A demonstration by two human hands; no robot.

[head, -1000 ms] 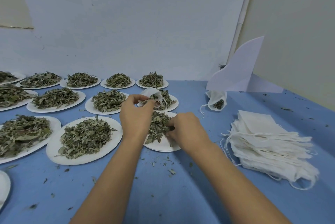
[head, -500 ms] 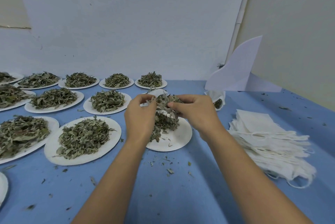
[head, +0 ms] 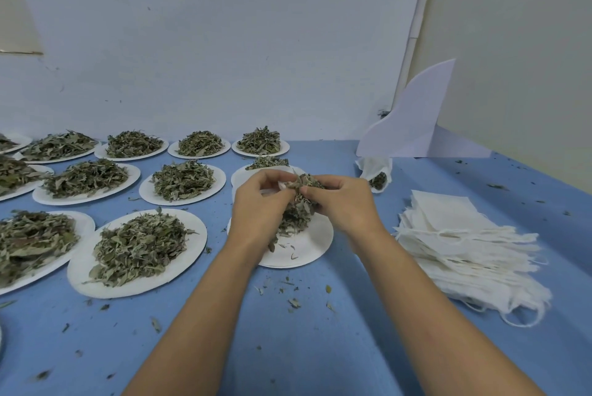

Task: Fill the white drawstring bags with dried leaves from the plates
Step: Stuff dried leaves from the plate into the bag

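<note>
Left grip (head: 256, 213) and right grip (head: 346, 206) pinch a leaf clump (head: 299, 206) over the plate (head: 307, 256), bag stack (head: 464, 245) near its right edge.

Leftmost plate (head: 84, 224) — cut by edge

Right hand (head: 346, 206) with leaves (head: 299, 203) up off plate (head: 307, 251)

no readable text, labels or numbers
</note>
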